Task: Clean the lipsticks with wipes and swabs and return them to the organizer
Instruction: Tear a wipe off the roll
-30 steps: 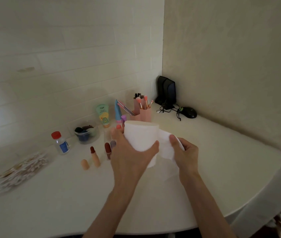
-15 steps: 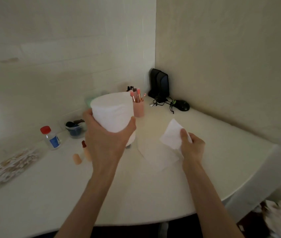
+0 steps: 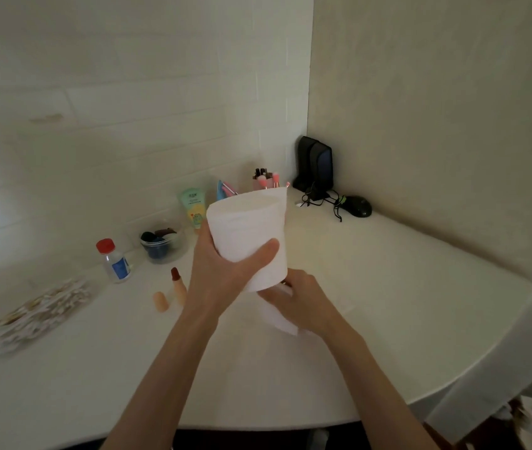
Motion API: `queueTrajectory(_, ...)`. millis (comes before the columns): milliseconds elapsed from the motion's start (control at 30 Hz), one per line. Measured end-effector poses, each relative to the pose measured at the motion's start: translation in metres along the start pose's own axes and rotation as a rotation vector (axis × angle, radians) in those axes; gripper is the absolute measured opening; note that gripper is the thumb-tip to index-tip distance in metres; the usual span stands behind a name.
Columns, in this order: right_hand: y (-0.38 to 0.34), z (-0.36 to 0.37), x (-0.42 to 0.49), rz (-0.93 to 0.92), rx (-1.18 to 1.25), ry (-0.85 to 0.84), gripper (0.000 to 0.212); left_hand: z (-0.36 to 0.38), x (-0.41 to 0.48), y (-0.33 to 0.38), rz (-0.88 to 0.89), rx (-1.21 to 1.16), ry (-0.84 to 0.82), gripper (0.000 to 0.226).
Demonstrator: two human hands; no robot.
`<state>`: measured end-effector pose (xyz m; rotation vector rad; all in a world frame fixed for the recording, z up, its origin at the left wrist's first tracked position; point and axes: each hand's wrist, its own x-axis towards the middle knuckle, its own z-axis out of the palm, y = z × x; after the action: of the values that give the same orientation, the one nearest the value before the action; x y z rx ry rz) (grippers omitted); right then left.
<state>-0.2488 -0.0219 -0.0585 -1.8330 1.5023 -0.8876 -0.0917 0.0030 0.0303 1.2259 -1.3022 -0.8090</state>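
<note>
Hands: left hand point(image 3: 222, 271) is gripping the white tissue roll point(image 3: 250, 237) above the table, thumb pressing across its front, fingers wrapping the far side.
Right grip: right hand point(image 3: 300, 300) is sitting just under the roll, its grip closing on a loose white tissue sheet point(image 3: 279, 316) that is draping down toward the table.
Table: white rounded table point(image 3: 388, 287) is carrying everything, set into a corner of pale walls.
Lipsticks: one open beige lipstick with a dark red tip point(image 3: 177, 285) is standing upright just left of the left wrist; its beige cap point(image 3: 161, 301) is standing beside it, slightly nearer the camera.
Swabs: clear pack of cotton swabs point(image 3: 39, 315) is lying at the far left, blurred.
Organizer: pink organizer cup holding brushes point(image 3: 266, 181) is peeking out behind the roll, mostly hidden.
Nearby: small clear bottle with a red cap point(image 3: 113, 261), a clear round tub with dark items point(image 3: 160, 243) and a green tube point(image 3: 192, 207) are lining up along the wall.
Corner: black speakers point(image 3: 316, 165) and a black mouse point(image 3: 358, 206) are sitting well apart from the hands.
</note>
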Motion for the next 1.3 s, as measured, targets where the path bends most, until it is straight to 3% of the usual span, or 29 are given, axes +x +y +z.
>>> queueTrajectory(133, 0.000, -0.001, -0.001, -0.039, -0.022, 0.102, 0.042, -0.003, 0.001, -0.008, -0.036, 0.014, -0.035, 0.076)
queueTrajectory(233, 0.005, -0.017, 0.001, -0.016, 0.106, 0.219, 0.050, -0.006, -0.001, -0.014, -0.066, 0.026, -0.093, 0.071)
queueTrajectory(300, 0.003, -0.030, 0.000, 0.004, 0.334, 0.283, 0.052, -0.008, -0.001, -0.017, -0.080, 0.027, -0.123, 0.065)
queueTrajectory(367, -0.009, -0.042, -0.006, -0.017, 0.679, 0.239, 0.044, -0.007, 0.002, -0.020, -0.100, 0.017, -0.188, 0.066)
queueTrajectory(433, -0.026, -0.051, -0.013, -0.001, 0.870, 0.074, 0.036, -0.006, 0.005, -0.022, -0.112, 0.044, -0.244, 0.095)
queueTrajectory(500, -0.035, -0.054, -0.019, -0.045, 0.742, -0.039, 0.038, -0.001, 0.006, -0.025, -0.089, 0.142, -0.226, 0.118)
queueTrajectory(567, -0.034, -0.051, -0.019, -0.111, 0.666, -0.036, 0.049, 0.008, 0.005, -0.025, -0.029, 0.250, -0.179, 0.120)
queueTrajectory(633, -0.032, -0.046, -0.015, -0.099, 0.674, 0.024, 0.063, 0.017, 0.002, -0.024, 0.001, 0.299, -0.141, 0.120)
queueTrajectory(767, -0.028, -0.044, -0.009, -0.031, 0.668, 0.115, 0.067, 0.038, -0.002, -0.032, 0.038, 0.495, -0.117, 0.114)
queueTrajectory(933, -0.008, -0.058, 0.000, 0.032, 0.701, 0.318, 0.074, 0.031, -0.001, -0.047, 0.073, 0.518, -0.226, 0.126)
queueTrajectory(1000, 0.002, -0.065, 0.011, 0.095, 0.640, 0.464, 0.075, 0.022, -0.006, -0.053, 0.105, 0.522, -0.269, 0.110)
queueTrajectory(1133, 0.028, -0.076, 0.038, 0.189, 0.496, 0.687, 0.088, 0.010, -0.020, -0.066, 0.277, 0.513, -0.302, 0.044)
queueTrajectory(1300, 0.050, -0.081, 0.060, 0.236, 0.387, 0.785, 0.094, 0.003, -0.022, -0.078, 0.312, 0.640, -0.322, 0.030)
